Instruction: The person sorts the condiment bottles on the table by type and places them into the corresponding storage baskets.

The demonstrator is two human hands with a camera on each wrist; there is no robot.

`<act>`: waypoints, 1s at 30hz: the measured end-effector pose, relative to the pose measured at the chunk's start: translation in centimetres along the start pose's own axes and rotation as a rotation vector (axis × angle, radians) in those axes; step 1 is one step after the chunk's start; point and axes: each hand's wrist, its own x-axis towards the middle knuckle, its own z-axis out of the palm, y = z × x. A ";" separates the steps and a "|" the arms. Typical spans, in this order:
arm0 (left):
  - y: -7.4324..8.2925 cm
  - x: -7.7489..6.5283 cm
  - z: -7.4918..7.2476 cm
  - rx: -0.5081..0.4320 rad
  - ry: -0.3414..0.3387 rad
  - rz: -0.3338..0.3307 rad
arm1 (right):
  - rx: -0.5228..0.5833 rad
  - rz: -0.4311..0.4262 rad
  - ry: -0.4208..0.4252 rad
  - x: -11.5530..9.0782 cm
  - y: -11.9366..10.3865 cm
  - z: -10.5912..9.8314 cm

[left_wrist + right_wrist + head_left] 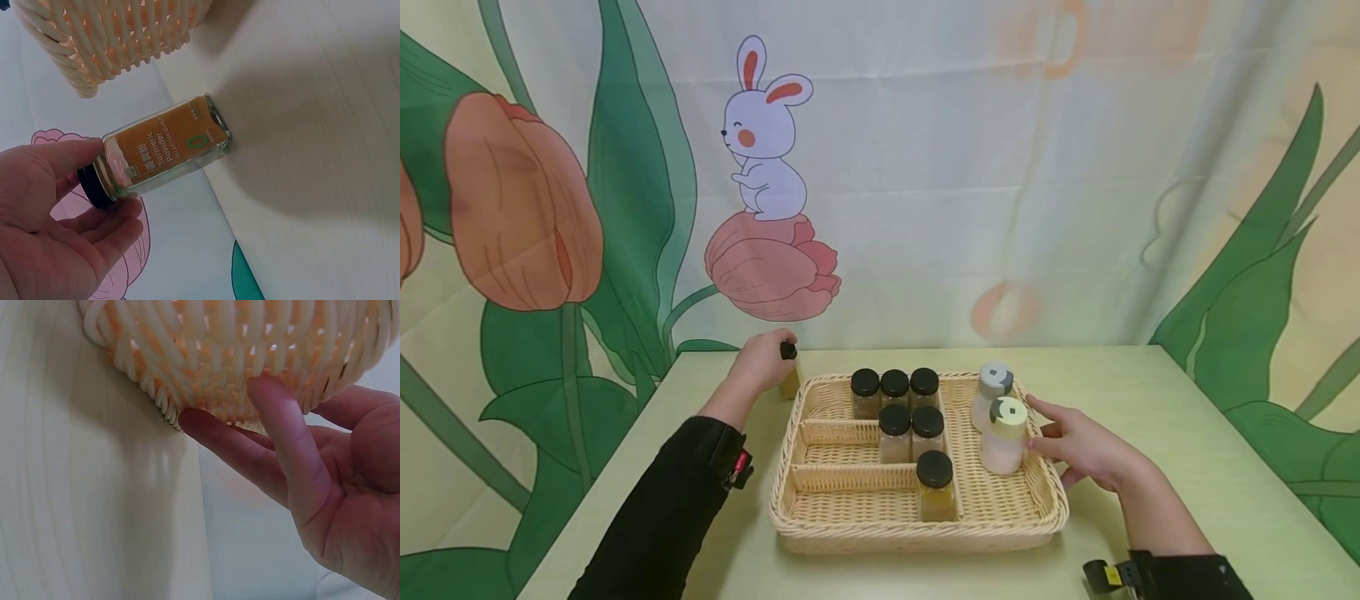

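My left hand pinches the black lid of a glass spice jar labelled Turmeric Powder, just outside the wicker basket's back left corner. The jar looks upright; whether its base touches the table, I cannot tell. On the other side, my right hand touches the basket's right rim and outer wall with its fingertips, the fingers fairly straight. In the right wrist view its fingers lie against the woven wall. Several black-lidded jars stand in the basket's left compartments.
Two larger shakers, one with a greyish lid and one with a pale yellow lid, stand in the basket's long right compartment. Woven dividers split the left side. Behind the pale table hangs a printed cloth.
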 end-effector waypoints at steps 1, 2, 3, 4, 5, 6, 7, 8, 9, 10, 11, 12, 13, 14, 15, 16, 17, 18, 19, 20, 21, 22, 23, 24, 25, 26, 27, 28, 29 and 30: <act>-0.1 0.0 0.0 0.000 -0.001 -0.002 | 0.000 0.001 -0.001 0.0 0.0 0.0; -0.1 0.0 0.0 0.000 -0.001 -0.002 | -0.005 -0.004 -0.007 0.0 0.0 0.0; -0.1 0.0 0.0 -0.003 -0.001 -0.002 | -0.004 -0.004 -0.007 0.0 0.0 0.0; -0.1 0.0 0.0 -0.004 -0.001 -0.002 | -0.001 0.000 -0.002 0.0 -0.1 0.0; -0.2 0.0 0.0 -0.005 0.000 0.000 | -0.002 0.000 -0.001 0.0 -0.1 -0.1; -0.2 0.0 0.0 -0.006 0.001 0.001 | -0.001 -0.001 -0.002 0.0 0.0 -0.1; -0.2 0.0 0.0 -0.006 0.002 0.001 | -0.001 -0.003 -0.002 0.1 0.0 -0.1; -0.2 0.0 0.0 -0.009 0.003 0.001 | -0.002 -0.005 -0.003 0.1 0.0 -0.1; -0.3 0.0 0.0 -0.011 0.003 0.002 | 0.002 -0.002 0.003 0.1 0.0 -0.1; -0.3 0.1 0.1 -0.012 0.004 0.001 | 0.001 -0.003 0.002 0.1 0.0 -0.1; -0.3 0.1 0.1 -0.014 0.005 0.001 | 0.001 -0.004 0.001 0.1 0.0 -0.1; -0.3 0.1 0.1 -0.015 0.006 0.001 | 0.002 -0.006 0.000 0.1 0.0 -0.1; -0.4 0.1 0.1 -0.017 0.007 -0.001 | 0.003 -0.005 0.001 0.1 0.0 -0.1; -0.4 0.1 0.2 -0.020 0.008 -0.003 | 0.002 -0.006 0.001 0.1 0.0 -0.2; -0.3 0.1 0.2 -0.024 0.009 -0.007 | 0.002 -0.004 0.003 0.1 0.0 -0.2; -0.3 0.0 0.2 -0.028 0.010 -0.010 | -0.003 -0.009 -0.002 0.1 0.0 -0.2; -0.3 0.0 0.2 -0.035 0.010 -0.015 | -0.004 -0.007 0.000 0.1 0.0 -0.2; -0.3 0.0 0.2 -0.039 0.012 -0.018 | -0.004 -0.006 0.001 0.0 0.0 -0.2; -0.3 0.0 0.2 -0.044 0.013 -0.024 | -0.006 -0.005 0.003 0.0 0.0 -0.1; -0.3 -0.1 0.2 -0.049 0.015 -0.028 | -0.008 -0.007 0.002 0.0 0.0 -0.2; -0.3 -0.1 0.2 -0.052 0.017 -0.031 | -0.009 -0.007 0.002 0.0 0.0 -0.1; -0.4 -0.1 0.2 -0.056 0.019 -0.033 | -0.010 -0.008 0.002 0.0 0.1 -0.1; -0.4 -0.1 0.3 -0.060 0.021 -0.034 | -0.005 -0.004 0.007 0.0 0.1 -0.1; -0.5 -0.1 0.3 -0.061 0.025 -0.035 | -0.006 -0.005 0.006 0.0 0.1 -0.1; -0.5 -0.2 0.3 -0.065 0.028 -0.036 | -0.006 -0.005 0.005 0.1 0.2 -0.1; -0.5 -0.2 0.3 -0.068 0.031 -0.034 | -0.004 -0.005 0.004 0.1 0.2 -0.1; -0.6 -0.2 0.3 -0.069 0.034 -0.032 | -0.002 -0.003 0.004 0.1 0.2 -0.1; -0.6 -0.2 0.3 -0.070 0.037 -0.031 | 0.001 -0.002 0.002 0.1 0.2 -0.1; -0.6 -0.3 0.3 -0.072 0.040 -0.029 | 0.003 -0.001 0.002 0.1 0.2 -0.1; -0.7 -0.3 0.3 -0.072 0.044 -0.029 | 0.005 -0.001 0.001 0.1 0.2 -0.1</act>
